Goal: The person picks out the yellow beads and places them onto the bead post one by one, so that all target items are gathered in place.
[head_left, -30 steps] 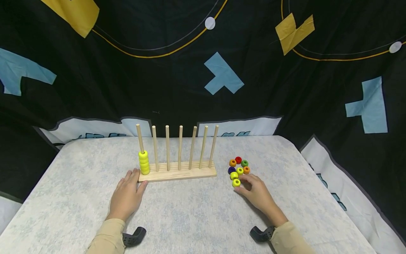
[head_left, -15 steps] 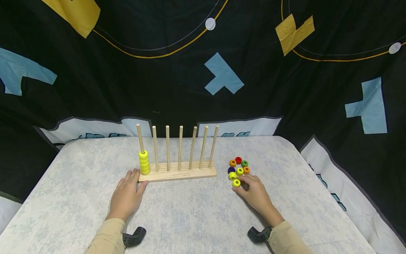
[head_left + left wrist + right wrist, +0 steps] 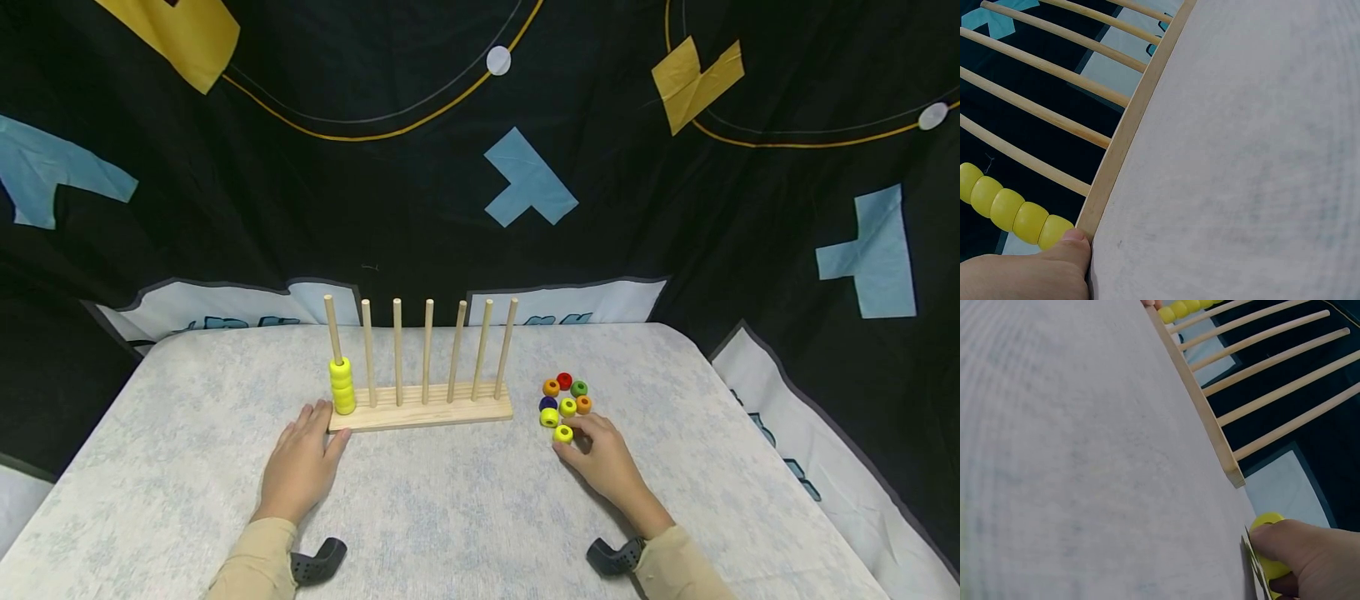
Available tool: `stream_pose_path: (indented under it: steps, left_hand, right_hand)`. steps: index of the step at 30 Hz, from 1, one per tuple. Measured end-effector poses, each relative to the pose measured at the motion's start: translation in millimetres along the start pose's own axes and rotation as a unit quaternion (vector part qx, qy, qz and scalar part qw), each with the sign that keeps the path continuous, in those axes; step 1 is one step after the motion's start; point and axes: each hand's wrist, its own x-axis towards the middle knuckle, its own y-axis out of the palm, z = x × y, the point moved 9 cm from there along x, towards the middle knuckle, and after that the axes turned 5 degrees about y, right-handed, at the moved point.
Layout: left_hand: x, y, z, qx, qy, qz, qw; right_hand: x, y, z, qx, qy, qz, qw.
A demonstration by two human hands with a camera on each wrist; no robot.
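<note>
A wooden bead rack (image 3: 420, 415) with several upright pegs stands on the table. Several yellow beads (image 3: 342, 387) are stacked on its leftmost peg. My left hand (image 3: 300, 460) rests at the rack's left end, fingers extended along the side and thumb against the base's front edge; the thumb (image 3: 1069, 253) shows there in the left wrist view. To the right of the rack, my right hand (image 3: 603, 460) pinches a yellow bead (image 3: 563, 433) between thumb and fingers, low at the tabletop. That bead (image 3: 1269, 547) is partly covered by the thumb in the right wrist view.
Just beyond the right hand lie loose beads: two yellow (image 3: 549, 417), a dark blue (image 3: 548, 403), two orange (image 3: 551, 387), a red (image 3: 564, 381) and a green one (image 3: 579, 388). A pale cloth covers the table (image 3: 450, 508). Behind hangs a black patterned curtain (image 3: 405, 208).
A yellow bead near the right fingertips has shifted slightly left, apart from the pinched one. The right hand has moved only slightly. My left hand and the rack stay in place.
</note>
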Motion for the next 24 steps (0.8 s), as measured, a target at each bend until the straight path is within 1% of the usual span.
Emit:
stream_pose_path:
  steps: [6,12,14,18,24]
  left_hand:
    - [-0.7,-1.2,-1.7,-0.003,0.003,0.001,1.0000]
    - [-1.6,-2.0,-2.5,-0.003,0.003,0.004,1.0000]
    - [-1.6,-2.3,-2.7,-0.003,0.004,0.004,1.0000]
    - [-1.6,-2.6,-2.8,-0.004,0.008,0.003,1.0000]
    - [-1.3,-2.7,-2.8,-0.002,0.009,0.002,1.0000]
  right_hand:
    - [3.8,-8,3,0.026,-0.004,-0.002,0.9997]
    - [14.5,-28,17,0.052,-0.019,-0.004,0.9985]
    - [20.2,-37,22,0.050,-0.023,-0.007,0.9985]
    - [35.7,-54,36,0.029,-0.030,-0.016,0.9990]
    - [60.7,-77,65,-0.009,-0.047,-0.011,0.9988]
